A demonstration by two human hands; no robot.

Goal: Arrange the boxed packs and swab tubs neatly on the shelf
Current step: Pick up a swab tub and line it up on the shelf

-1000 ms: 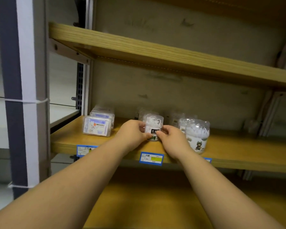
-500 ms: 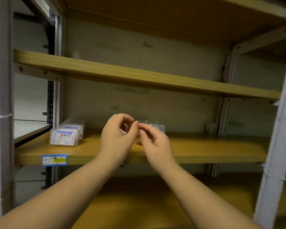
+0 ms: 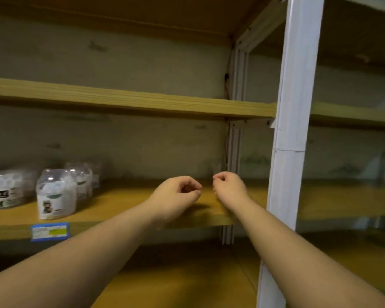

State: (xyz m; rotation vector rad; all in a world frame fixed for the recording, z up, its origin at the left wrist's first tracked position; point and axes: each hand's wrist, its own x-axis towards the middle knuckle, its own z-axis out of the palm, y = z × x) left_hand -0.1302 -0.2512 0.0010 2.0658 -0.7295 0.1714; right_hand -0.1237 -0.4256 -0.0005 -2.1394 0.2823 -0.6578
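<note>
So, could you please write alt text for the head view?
Two hands, left hand and right hand, hover with curled fingers, holding nothing, over a wooden shelf. Swab tubs stand at its left, above a blue price label.

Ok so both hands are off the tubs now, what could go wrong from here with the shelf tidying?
The swab tubs stand bunched near the shelf front edge, so a careless reach back could knock one off. Both the left hand and right hand are curled, holding nothing, well right of the tubs. The view has swung away from the boxed packs, so they could be overlooked.
</note>
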